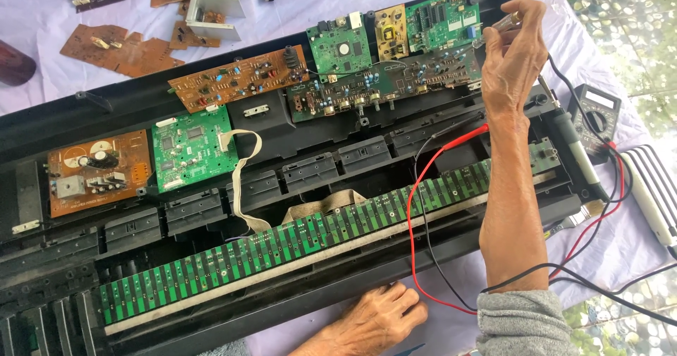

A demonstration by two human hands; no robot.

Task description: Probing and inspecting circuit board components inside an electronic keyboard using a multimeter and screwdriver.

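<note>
An opened black keyboard case (296, 134) lies across the cloth with several circuit boards inside. My right hand (511, 53) reaches to the far right end and pinches a thin tool with a clear handle (509, 20); its tip sits by the green board (441, 19) and the long dark board (395, 84). My left hand (374, 317) rests flat, fingers curled, on the case's front edge, just below the long green contact strip (282, 243). It holds nothing.
A red test probe (465, 137) and red and black leads cross the strip toward a multimeter (596, 113) at right. A grey pen-shaped tool (578, 155) lies beside it. Brown boards (120, 49) and a white bracket (211, 14) lie at the back left.
</note>
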